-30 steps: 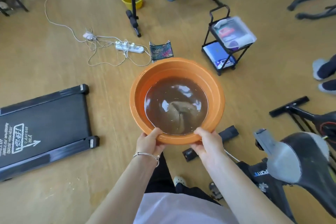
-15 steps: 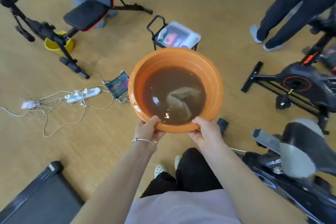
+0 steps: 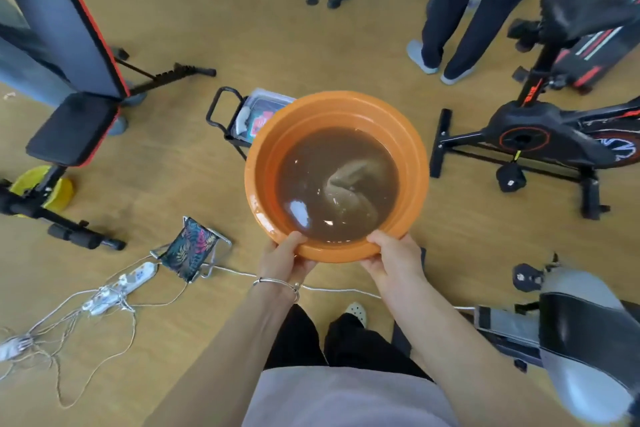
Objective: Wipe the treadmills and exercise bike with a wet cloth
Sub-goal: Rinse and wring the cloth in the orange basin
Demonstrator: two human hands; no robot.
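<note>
Both hands hold the orange bowl by its near rim. The left hand and right hand each grip the edge. A cloth sits in the brown water.

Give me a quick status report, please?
Left hand, right hand grip basin rim. Cloth submerged. Power strip cords on floor.
</note>
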